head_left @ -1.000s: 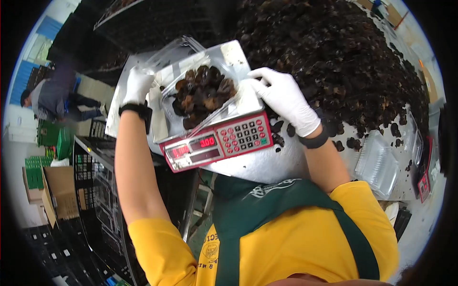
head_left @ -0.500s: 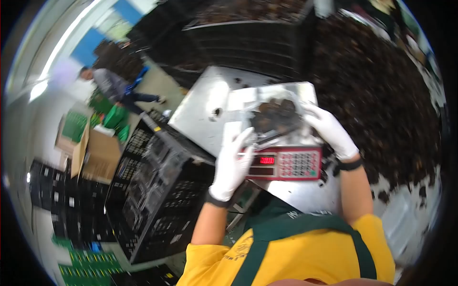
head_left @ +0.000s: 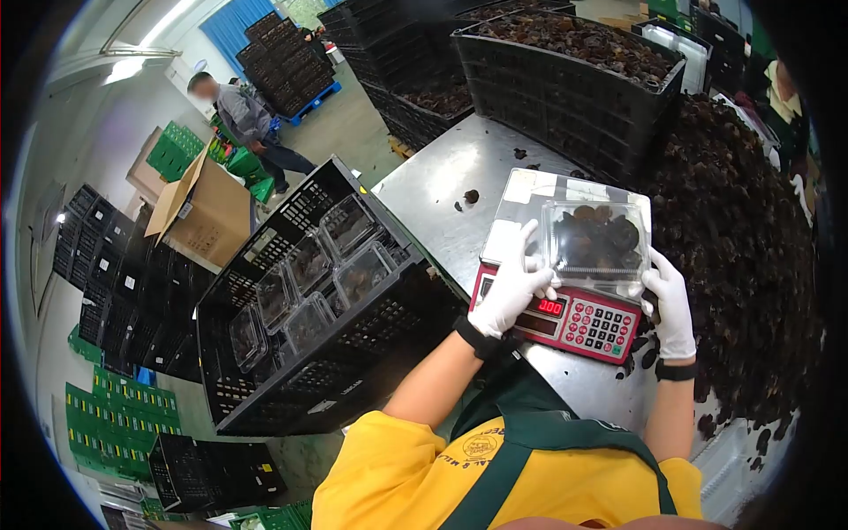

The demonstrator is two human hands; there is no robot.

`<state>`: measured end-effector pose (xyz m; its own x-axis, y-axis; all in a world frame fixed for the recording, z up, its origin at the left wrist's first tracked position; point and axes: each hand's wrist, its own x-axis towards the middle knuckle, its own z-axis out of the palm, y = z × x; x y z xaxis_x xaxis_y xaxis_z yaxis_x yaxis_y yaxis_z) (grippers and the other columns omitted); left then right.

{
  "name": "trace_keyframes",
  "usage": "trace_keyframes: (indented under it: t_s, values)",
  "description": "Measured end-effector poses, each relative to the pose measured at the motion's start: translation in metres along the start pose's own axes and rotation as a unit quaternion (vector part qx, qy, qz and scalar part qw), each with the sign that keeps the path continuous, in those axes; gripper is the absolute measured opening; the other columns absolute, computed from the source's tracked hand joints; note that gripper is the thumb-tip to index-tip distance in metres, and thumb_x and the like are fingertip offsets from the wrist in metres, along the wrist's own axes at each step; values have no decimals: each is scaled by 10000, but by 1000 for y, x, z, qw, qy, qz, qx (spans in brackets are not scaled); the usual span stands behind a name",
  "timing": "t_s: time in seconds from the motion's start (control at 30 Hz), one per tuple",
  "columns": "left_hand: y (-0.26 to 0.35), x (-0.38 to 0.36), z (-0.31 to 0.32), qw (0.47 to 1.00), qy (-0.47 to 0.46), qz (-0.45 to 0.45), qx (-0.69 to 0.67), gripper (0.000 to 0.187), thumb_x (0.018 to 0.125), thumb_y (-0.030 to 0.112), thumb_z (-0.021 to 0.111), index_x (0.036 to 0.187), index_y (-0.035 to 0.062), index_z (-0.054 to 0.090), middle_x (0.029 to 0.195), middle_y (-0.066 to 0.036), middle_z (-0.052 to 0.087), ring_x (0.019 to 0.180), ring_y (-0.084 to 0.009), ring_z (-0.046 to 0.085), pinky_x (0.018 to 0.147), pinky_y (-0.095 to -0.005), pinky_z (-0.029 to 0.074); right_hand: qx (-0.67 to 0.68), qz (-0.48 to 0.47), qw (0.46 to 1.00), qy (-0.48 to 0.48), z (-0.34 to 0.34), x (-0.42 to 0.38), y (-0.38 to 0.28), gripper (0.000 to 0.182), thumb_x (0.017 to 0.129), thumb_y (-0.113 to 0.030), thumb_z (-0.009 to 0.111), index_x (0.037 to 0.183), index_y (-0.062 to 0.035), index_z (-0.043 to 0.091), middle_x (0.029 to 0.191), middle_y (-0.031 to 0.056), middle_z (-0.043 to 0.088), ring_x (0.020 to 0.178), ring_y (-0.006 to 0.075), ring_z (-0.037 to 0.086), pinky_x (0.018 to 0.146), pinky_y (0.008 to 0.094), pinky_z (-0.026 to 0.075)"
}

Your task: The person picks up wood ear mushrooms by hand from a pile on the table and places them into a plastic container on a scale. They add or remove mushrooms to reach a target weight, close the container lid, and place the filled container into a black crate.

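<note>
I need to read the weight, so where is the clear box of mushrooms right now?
In the head view, the clear clamshell box sits on the red scale at right of centre, between the left hand and right hand.

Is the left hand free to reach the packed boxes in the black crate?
Probably yes. The left hand rests on the clear box on the scale; the black crate sits open-topped on that side, nothing between.

Bright, even overhead light from a white ceiling strip lamp (head_left: 132,66) at upper left, soft glare on the bare steel tabletop (head_left: 442,190), shadows faint, strong fisheye bending, black vignette at corners, centre sharp, far edges slightly soft.
</note>
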<state>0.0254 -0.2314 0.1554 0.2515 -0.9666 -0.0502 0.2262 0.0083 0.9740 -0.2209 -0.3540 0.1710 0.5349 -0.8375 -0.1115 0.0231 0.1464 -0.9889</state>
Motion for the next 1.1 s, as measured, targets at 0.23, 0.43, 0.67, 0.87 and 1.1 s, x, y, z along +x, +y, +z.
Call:
trace_keyframes:
  t_s: [0.23, 0.43, 0.67, 0.87, 1.1]
  values:
    - [23, -68, 24, 1000, 24, 1, 5, 812, 916, -17, 586, 1575, 69, 119, 845, -37, 617, 711, -124, 638, 701, -261, 526, 6, -66, 997, 38, 12, -42, -11, 567, 904, -81, 521, 1447, 55, 429, 789, 33, 651, 546, 21, 532, 390, 145, 334]
    - [98, -126, -48, 996, 5, -6, -90, 811, 933, 353, 684, 1553, 59, 251, 1383, -181, 500, 1255, -256, 535, 982, -372, 505, 33, -88, 990, -102, 31, -44, -30, 766, 799, -248, 650, 1441, 101, 417, 770, 8, 633, 515, 37, 506, 477, 152, 398]
    - [126, -204, -75, 995, 76, 33, 60, 766, 868, 207, 643, 1526, 8, 307, 1492, -137, 437, 1375, -234, 430, 1165, -383, 309, 56, -5, 951, -303, 131, -38, -54, 398, 987, -131, 507, 1343, 44, 546, 737, 65, 660, 581, 64, 554, 512, 183, 398]
    - [187, -308, -151, 874, 442, 130, 150, 676, 937, 181, 519, 1563, 103, 278, 1466, -142, 481, 1163, -243, 634, 877, -348, 565, -5, 23, 956, -292, 118, -30, -38, 350, 1006, -156, 495, 1301, 12, 580, 730, 60, 658, 512, 47, 483, 459, 175, 348]
    - [159, -421, -326, 835, 351, -347, 244, 576, 977, 295, 551, 1508, 135, 398, 1158, -57, 670, 900, -162, 659, 659, -265, 501, 4, 48, 981, -187, 74, -25, -7, 329, 1002, -164, 478, 1249, 10, 609, 705, 30, 636, 482, 29, 448, 432, 165, 316]
